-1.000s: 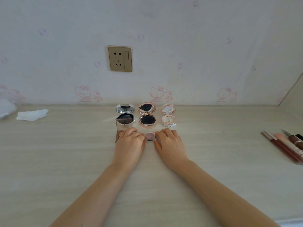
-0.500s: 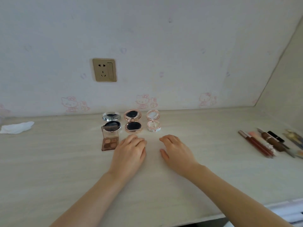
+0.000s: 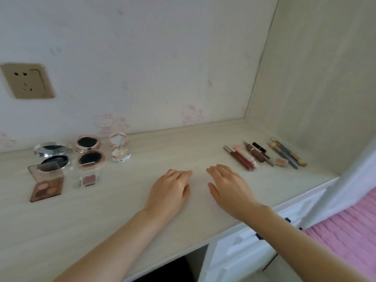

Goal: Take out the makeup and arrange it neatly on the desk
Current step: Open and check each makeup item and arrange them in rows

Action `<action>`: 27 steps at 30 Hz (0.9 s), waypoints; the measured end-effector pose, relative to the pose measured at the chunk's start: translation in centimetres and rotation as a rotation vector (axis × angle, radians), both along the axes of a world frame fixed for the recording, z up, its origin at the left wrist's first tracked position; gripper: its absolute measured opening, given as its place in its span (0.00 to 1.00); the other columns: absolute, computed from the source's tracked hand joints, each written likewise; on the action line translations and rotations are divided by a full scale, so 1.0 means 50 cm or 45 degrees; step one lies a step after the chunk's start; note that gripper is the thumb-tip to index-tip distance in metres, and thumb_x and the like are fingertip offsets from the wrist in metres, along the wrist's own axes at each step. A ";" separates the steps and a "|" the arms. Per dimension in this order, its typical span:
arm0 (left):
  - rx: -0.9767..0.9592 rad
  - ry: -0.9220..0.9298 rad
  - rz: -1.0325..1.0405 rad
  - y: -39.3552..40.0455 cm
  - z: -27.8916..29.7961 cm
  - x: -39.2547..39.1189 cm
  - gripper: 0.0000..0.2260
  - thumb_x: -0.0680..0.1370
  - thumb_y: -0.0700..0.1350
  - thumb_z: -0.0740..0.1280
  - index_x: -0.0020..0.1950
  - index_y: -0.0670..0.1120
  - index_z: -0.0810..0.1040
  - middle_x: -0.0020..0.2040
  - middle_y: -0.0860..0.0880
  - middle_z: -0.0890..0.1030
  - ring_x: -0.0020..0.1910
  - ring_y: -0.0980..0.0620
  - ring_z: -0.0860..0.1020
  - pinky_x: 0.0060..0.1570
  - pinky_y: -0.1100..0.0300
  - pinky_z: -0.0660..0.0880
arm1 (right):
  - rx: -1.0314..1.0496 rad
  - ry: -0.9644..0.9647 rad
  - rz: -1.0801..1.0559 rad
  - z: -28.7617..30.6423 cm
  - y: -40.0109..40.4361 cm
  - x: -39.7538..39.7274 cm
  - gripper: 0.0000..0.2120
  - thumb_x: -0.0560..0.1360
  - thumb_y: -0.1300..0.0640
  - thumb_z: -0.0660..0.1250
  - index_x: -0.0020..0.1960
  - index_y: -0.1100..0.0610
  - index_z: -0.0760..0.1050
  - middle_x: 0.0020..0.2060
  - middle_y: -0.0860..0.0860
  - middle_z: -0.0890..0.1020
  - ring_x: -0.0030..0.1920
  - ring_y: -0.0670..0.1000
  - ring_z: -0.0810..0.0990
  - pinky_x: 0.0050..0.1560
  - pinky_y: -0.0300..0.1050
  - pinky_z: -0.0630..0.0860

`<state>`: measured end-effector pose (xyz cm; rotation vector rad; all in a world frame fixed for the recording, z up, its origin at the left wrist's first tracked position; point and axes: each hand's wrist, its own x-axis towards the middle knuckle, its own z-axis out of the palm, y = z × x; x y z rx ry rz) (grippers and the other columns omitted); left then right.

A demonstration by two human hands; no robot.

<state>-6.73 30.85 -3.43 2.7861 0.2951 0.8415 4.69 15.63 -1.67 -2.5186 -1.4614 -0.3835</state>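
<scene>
Both hands, left [image 3: 169,187] and right [image 3: 227,186], rest flat and empty on the desk [image 3: 126,212]. Compacts [image 3: 89,151] and palettes [image 3: 47,183] sit grouped at ten o'clock; the pencils [image 3: 262,155] at two o'clock likely come next and want even, parallel spacing.

No readable text, labels or brands, only pink cartoon-cat prints on the wall [image 3: 142,58]
</scene>
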 end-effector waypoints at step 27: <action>-0.043 0.399 -0.385 -0.275 0.070 0.500 0.19 0.79 0.50 0.64 0.67 0.43 0.70 0.66 0.42 0.72 0.69 0.45 0.65 0.56 0.48 0.64 | -0.136 0.169 -0.632 0.010 -0.284 0.375 0.23 0.80 0.49 0.59 0.71 0.58 0.64 0.66 0.58 0.70 0.64 0.63 0.68 0.65 0.52 0.66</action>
